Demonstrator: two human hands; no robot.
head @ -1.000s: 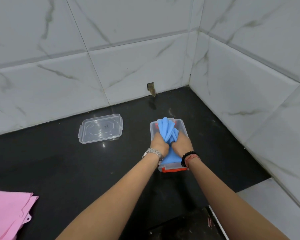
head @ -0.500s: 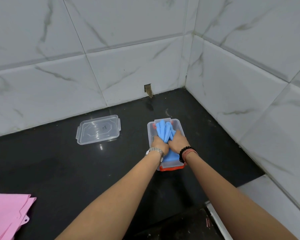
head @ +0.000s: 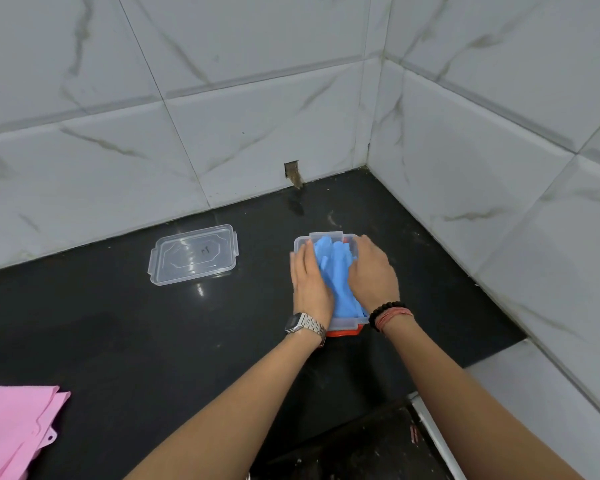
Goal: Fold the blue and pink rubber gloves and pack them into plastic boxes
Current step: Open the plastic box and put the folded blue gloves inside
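The blue rubber gloves (head: 335, 271) lie bunched inside a clear plastic box (head: 326, 235) with an orange near edge, standing on the black counter (head: 118, 323). My left hand (head: 309, 282) lies flat with straight fingers on the left side of the gloves, pressing them down. On their right side my right hand (head: 373, 271) presses flat in the same way. The pink gloves (head: 11, 431) lie at the lower left corner. The box's clear lid (head: 193, 254) rests on the counter to the left of the box.
White marble-look tiled walls (head: 222, 116) close the counter at the back and on the right, meeting in a corner. A small hole (head: 292, 173) shows in the back wall just above the counter. A lower white ledge (head: 534, 393) sits at the right front.
Both hands went from gripping the bunched blue gloves above the box to lying flat on them. The gloves now sit lower inside the box.
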